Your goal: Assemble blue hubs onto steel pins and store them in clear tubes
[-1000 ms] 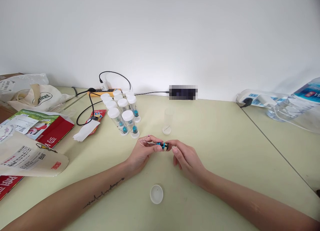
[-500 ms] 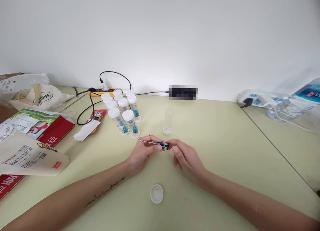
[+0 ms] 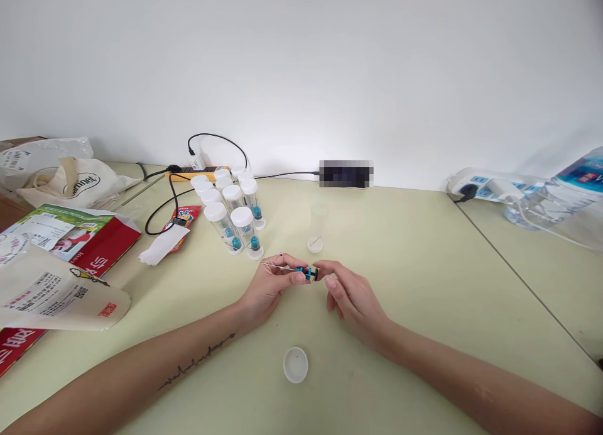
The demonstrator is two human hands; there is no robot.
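My left hand [image 3: 271, 287] pinches a small blue-and-black piece [image 3: 305, 273] between thumb and fingers; thin pale wire-like strands trail from it to the left. At the piece's black right end, my right hand [image 3: 355, 297] has its index fingertip against or very near it. The right thumb stays apart from the piece, and the other fingers curl below. Behind the hands stands a clear tube on a white base [image 3: 315, 243]. Nearer to me lies a round white cap [image 3: 296, 365], hollow side up. Several white-capped clear tubes [image 3: 242, 224] with blue pieces inside stand at the left.
A red packet [image 3: 191, 216], an orange power strip [image 3: 214, 173] and a black cable lie behind the tubes. A box [image 3: 113, 240] and a paper cup [image 3: 94, 300] are on the left. A blurred dark device [image 3: 346, 173] leans near the wall. A water bottle [image 3: 570, 190] lies right.
Both hands hold almost the same pose. The right index finger has lifted slightly, and more of the piece's black end shows.
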